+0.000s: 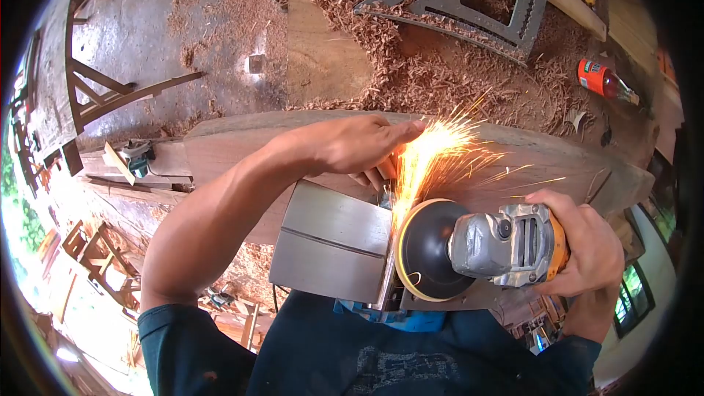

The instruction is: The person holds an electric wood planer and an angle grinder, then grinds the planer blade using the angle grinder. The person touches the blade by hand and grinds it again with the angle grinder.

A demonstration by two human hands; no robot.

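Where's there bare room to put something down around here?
Two patches look mostly bare: the pale board, with shavings at its right, and the plank between the left forearm and the green tool. It's crowded around the metal triangle, and sparks spray from the grinder beside the left hand.

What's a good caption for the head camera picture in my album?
Bright sparks fly from the grinder in the right hand.

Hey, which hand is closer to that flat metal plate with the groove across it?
The left hand: it is beside the metal plate's far right corner. The right hand is farther off to the right, holding the grinder.
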